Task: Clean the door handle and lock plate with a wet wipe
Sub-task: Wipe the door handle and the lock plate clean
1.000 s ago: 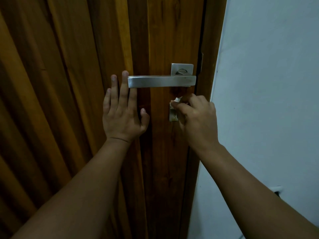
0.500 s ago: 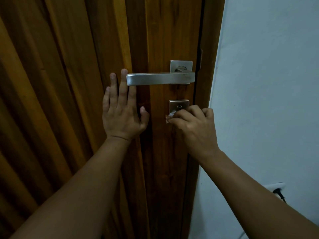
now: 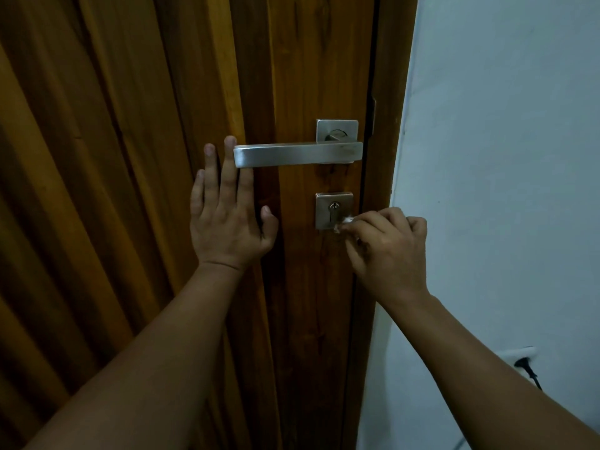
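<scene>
A flat silver door handle runs level across the wooden door, below its square rose. Beneath it sits the square silver lock plate with a keyhole in the middle. My right hand pinches a small white wet wipe and presses it against the plate's lower right corner. My left hand lies flat on the door with fingers spread, left of the plate, its fingertips under the handle's free end.
The door frame borders a pale wall on the right. Low on that wall is a socket with a black plug and cord.
My right hand has slid the wipe down off the lock plate's face, then right to its lower right corner, uncovering the keyhole. My left hand has stayed flat on the door.
</scene>
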